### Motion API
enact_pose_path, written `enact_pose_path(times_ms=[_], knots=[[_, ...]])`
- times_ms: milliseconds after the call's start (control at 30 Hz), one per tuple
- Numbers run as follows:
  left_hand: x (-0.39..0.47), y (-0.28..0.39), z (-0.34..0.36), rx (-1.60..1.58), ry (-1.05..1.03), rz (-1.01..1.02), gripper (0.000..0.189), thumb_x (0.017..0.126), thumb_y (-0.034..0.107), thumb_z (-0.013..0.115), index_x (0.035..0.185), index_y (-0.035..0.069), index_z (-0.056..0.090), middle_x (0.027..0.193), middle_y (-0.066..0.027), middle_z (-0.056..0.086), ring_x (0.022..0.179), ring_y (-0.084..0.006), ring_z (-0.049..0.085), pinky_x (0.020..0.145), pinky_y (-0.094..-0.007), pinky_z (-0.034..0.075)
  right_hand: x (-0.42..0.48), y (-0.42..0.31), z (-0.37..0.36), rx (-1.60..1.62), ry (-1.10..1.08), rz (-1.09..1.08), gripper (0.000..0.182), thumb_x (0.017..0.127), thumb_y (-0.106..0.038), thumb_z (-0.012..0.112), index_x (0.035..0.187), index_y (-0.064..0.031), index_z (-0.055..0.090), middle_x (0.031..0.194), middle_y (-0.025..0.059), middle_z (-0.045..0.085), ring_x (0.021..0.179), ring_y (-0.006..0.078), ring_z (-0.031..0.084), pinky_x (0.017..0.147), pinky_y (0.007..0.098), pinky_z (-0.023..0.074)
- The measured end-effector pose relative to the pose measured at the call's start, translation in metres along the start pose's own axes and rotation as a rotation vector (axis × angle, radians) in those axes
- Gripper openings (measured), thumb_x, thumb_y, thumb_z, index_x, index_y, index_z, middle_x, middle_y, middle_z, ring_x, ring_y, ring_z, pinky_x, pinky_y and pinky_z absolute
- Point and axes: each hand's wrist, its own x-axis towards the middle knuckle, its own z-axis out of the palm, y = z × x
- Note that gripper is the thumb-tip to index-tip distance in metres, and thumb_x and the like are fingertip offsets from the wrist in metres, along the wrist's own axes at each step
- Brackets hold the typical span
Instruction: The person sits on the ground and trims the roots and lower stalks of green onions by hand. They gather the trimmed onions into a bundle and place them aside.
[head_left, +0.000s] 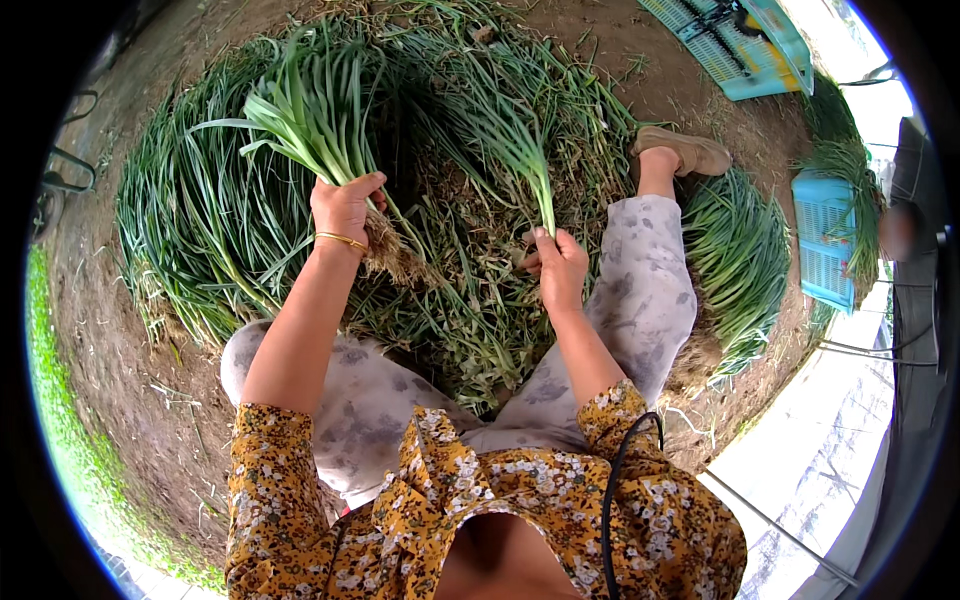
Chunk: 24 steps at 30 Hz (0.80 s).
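Note:
My left hand (345, 210) grips a thick bunch of green leafy stalks (319, 139), likely garlic greens or leeks. Its brown roots (394, 251) hang below the fist and the leaves fan up and away. Pinched between the thumb and fingers of my right hand (556, 262) is a thinner clump of stalks (541, 184), pale at the base; its lower end is hidden by the fingers. Both bunches are held above a large heap of the same plants (217, 180). Loose trimmings and dry leaves (480, 322) cover the ground between my legs.
Beyond my right leg lies a neat pile of stalks (739, 262). A blue plastic crate (814, 225) with greens stands at the right, beside a blurred person. A turquoise crate (720, 52) is at the upper right. Grass (67, 450) edges the bare soil at left.

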Motion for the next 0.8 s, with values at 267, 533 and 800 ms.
enact_pose_path(times_ms=[267,533,800], knots=[[-0.021,-0.024,0.009,0.037,-0.112,-0.226,0.013,0.072,-0.005,0.063,0.083,-0.002,0.056,0.082,-0.0168,0.065,0.060,-0.0183,0.058,0.047,-0.0312,0.046,-0.012,-0.001,0.025,-0.248,-0.157,-0.046,0.020,0.090,-0.015,0.056,0.076,-0.0004,0.053,0.052,0.0007,0.040,0.044,0.0064,0.035,0.042,0.0293,0.0300],[-0.031,-0.043,0.020,0.077,-0.233,-0.275,0.021,0.073,0.003,0.073,0.089,0.003,0.059,0.075,-0.0047,0.062,0.058,-0.0140,0.055,0.051,-0.0295,0.046,-0.035,0.007,0.065,-0.692,-0.107,-0.598,0.014,0.078,-0.008,0.059,0.091,-0.0045,0.058,0.068,0.0160,0.058,0.059,0.0335,0.058,0.051,0.0394,0.0455],[-0.029,-0.028,0.018,0.005,-0.323,-0.385,0.015,0.073,-0.002,0.068,0.086,0.001,0.062,0.077,-0.0068,0.064,0.060,-0.0129,0.056,0.057,-0.0268,0.047,-0.037,0.008,0.059,-0.018,-0.671,-0.142,0.029,0.084,-0.024,0.062,0.102,-0.0010,0.056,0.084,0.0043,0.063,0.076,0.0195,0.060,0.064,0.0344,0.0484]])
